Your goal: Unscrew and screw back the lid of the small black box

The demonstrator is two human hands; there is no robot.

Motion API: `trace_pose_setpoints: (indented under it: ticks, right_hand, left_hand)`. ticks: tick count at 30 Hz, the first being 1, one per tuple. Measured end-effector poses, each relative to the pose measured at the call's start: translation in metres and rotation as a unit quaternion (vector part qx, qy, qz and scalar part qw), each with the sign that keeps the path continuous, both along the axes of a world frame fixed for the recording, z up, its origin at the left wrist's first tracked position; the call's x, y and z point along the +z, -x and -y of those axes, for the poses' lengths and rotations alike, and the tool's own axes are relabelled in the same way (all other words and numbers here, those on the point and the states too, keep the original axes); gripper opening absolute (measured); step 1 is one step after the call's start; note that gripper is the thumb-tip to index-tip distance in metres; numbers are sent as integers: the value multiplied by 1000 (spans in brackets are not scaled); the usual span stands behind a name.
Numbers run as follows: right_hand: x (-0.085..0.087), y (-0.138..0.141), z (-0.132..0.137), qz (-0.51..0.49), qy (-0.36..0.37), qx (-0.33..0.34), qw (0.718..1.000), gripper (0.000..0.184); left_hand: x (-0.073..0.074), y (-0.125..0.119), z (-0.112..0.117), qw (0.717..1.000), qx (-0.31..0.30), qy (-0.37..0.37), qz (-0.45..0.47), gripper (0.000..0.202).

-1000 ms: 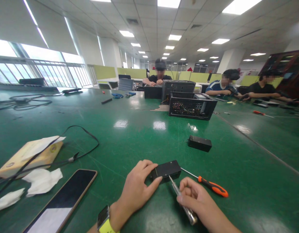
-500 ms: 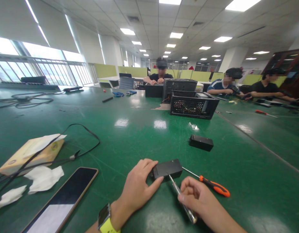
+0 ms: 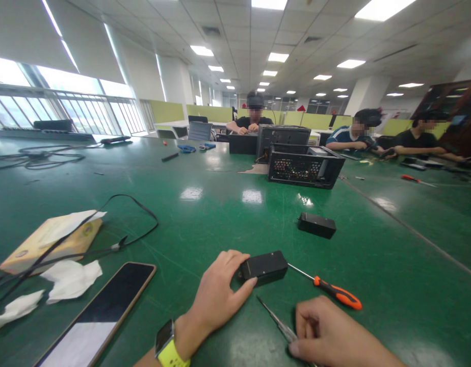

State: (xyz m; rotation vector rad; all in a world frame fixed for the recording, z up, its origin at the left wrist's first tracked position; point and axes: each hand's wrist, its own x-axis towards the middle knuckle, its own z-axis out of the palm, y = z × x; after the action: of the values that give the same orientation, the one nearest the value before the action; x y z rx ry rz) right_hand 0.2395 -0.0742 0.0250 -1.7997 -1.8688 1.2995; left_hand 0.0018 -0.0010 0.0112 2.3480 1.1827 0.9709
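A: Where is the black box (image 3: 264, 267)?

B: On the green table (image 3: 205, 219), right in front of the worker. Take it as the middle of the dial.

A: And the left hand (image 3: 218, 288)?

B: At eight o'clock, clamped on the box's left end, fingers at the far side and thumb along the near edge. A smartwatch (image 3: 165, 337) with a yellow-green strap sits on that wrist.

A: The right hand (image 3: 327, 326)?

B: Between four and five o'clock, thumb and curled fingers closed together on a slim metal screwdriver (image 3: 276, 320). Its tip is at six o'clock, just beside the box but apart from it. I'd call it a screwdriver, though the hand hides much of its handle.

A: That orange-and-black screwdriver (image 3: 338, 293)?

B: Lying loose at four o'clock, shaft pointing at the box's right end; I can't tell whether they touch.

A: What else?

B: A second black box (image 3: 317, 226) at two o'clock, an open computer case (image 3: 306, 167) at one, and a smartphone (image 3: 105, 306) lying flat at eight, beyond the left hand.
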Motion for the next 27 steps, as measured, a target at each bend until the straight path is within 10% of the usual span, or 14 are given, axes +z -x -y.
trace_pose_setpoints:
  ticks: [7, 15, 22, 27]
  right_hand:
    - [-11, 2, -12, -36, -197, -96, 975, 20]
    - [-18, 2, -33, -134, -198, -99, 966, 76]
    - [-9, 1, -34, -82, -286, -51, 953, 40]
    - [-1, -61, -36, -66, -289, -158, 942, 47]
  left_hand:
    - [-2, -2, -2, 999, 8, 41, 27, 38]
    - [7, -2, -2, 995, -31, 86, 51, 29]
    - [-5, 1, -3, 998, -41, 36, 29, 51]
    - [-8, 3, 0, 999, 14, -36, 11, 52]
